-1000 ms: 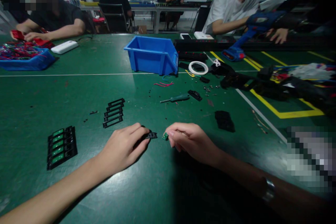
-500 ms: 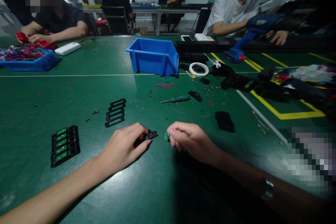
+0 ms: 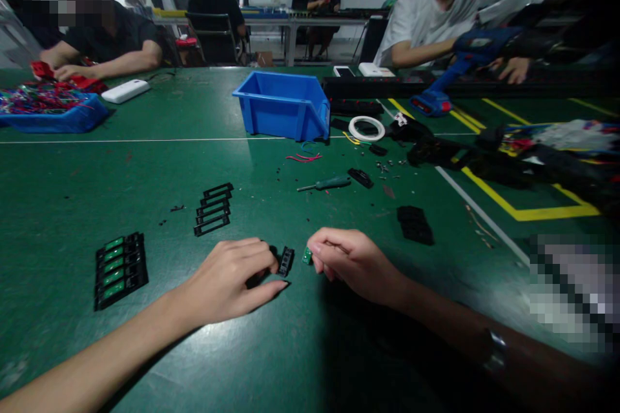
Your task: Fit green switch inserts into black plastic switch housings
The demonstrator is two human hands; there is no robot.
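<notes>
My left hand (image 3: 237, 277) rests low over the table, thumb spread away from the fingers. Against its fingertips stands a small black plastic housing (image 3: 286, 261) with slots along its face; the thumb tip is apart from it. In a pinch of thumb and forefinger, my right hand (image 3: 349, 261) holds a small green circuit board (image 3: 307, 255), just right of the housing and not touching it. To the left lies a row of black housings (image 3: 121, 269) with green boards in them. Several black rectangular frames (image 3: 213, 209) lie beyond my left hand.
Ahead stand a blue bin (image 3: 281, 106) and a green-handled screwdriver (image 3: 334, 183), with loose screws (image 3: 385, 168) and a white ring (image 3: 367, 128) nearby. Black parts (image 3: 415, 224) lie at right. A cordless drill (image 3: 460, 68) is far right. Co-workers sit across the table.
The black housing has turned from lying crosswise to pointing away from me, and my left thumb has come off it. My right hand has barely moved, still pinching the board.
</notes>
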